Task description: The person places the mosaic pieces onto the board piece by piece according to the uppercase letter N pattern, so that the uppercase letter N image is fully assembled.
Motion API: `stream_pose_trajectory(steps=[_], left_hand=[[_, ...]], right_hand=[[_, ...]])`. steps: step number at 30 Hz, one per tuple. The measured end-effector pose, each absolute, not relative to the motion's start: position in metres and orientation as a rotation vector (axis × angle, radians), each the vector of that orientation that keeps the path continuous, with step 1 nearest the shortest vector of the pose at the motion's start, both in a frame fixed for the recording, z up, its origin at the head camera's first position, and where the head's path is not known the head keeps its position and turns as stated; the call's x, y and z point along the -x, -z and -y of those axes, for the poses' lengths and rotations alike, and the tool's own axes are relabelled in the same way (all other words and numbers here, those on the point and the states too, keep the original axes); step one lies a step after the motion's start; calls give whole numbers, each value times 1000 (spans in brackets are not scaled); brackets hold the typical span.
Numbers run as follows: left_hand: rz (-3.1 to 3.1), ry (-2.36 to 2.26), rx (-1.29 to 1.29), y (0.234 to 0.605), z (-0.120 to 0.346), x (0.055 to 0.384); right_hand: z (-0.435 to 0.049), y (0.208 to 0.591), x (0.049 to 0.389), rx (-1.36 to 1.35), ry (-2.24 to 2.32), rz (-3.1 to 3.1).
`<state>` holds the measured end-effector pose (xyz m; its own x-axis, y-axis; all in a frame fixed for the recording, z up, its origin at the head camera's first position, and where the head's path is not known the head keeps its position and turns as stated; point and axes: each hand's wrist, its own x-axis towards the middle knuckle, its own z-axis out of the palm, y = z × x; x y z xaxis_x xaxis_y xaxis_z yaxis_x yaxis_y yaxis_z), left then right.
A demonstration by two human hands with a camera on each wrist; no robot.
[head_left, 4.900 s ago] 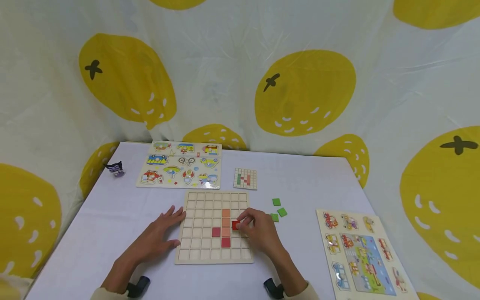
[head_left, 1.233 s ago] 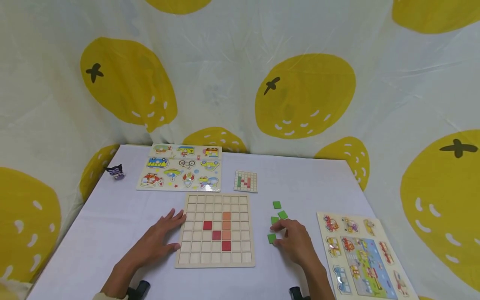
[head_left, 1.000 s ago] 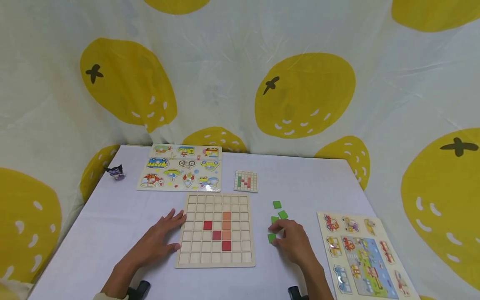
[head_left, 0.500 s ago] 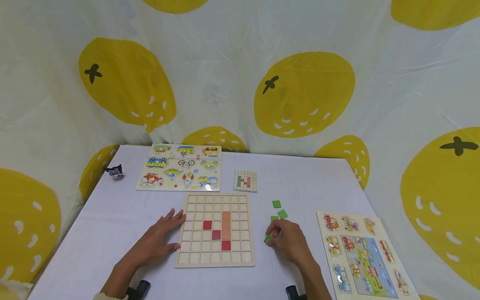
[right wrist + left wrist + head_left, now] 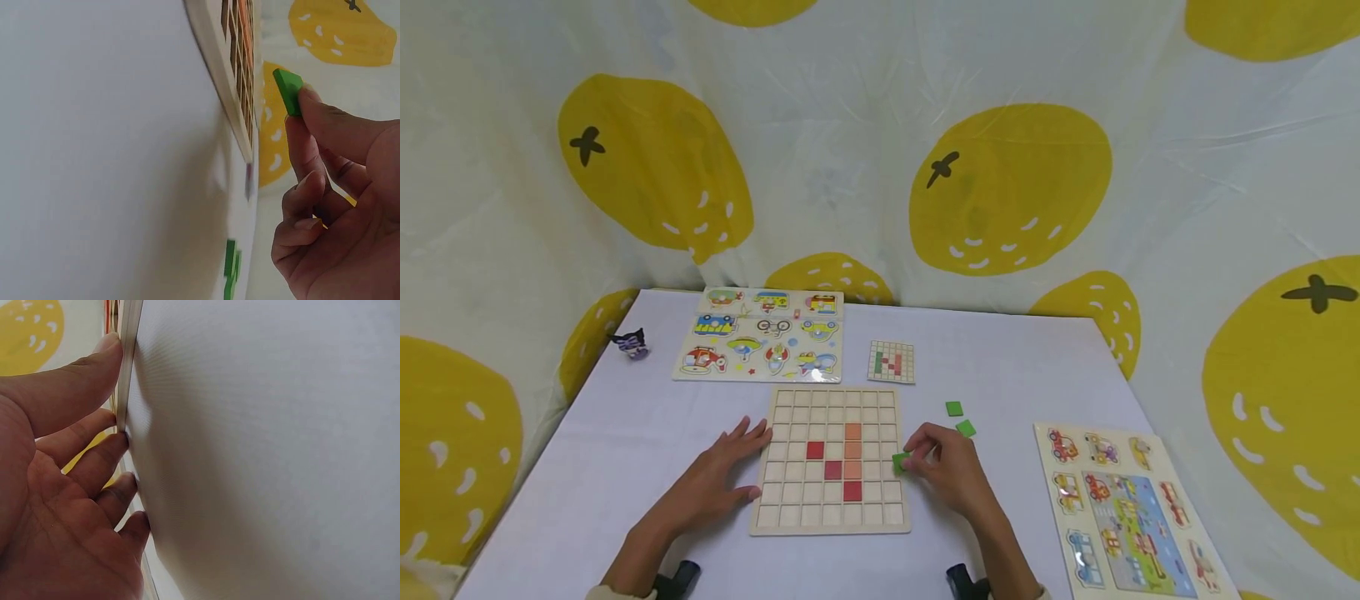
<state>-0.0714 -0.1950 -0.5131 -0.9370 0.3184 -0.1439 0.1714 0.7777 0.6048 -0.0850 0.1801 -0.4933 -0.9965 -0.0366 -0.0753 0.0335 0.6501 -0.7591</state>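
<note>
A wooden grid board lies on the white table. Set in its cells are red tiles and a column of orange tiles. My right hand pinches a green square tile between thumb and fingertips, above the board's right edge. Two loose green tiles show behind that hand. My left hand, fingers spread and nearly straight, rests at the board's left edge. In the left wrist view, the thumb and fingertips meet the board's side.
Behind the board lies a small pattern card with green, red and orange squares. A vehicle picture puzzle is at the back left, with a small dark figurine beside it. Another picture puzzle lies at the right.
Earlier my right hand held a red tile over the board; that tile now sits in a cell. It then picked a green tile off the table and moved left. My left hand stayed.
</note>
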Motion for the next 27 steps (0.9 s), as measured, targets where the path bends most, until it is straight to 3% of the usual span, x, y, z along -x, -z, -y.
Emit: stream_pose_trajectory(steps=[27], left_hand=[[-2738,-914,-376,513,195,71]], right_hand=[[-98,497,114,101,1277,-2698]])
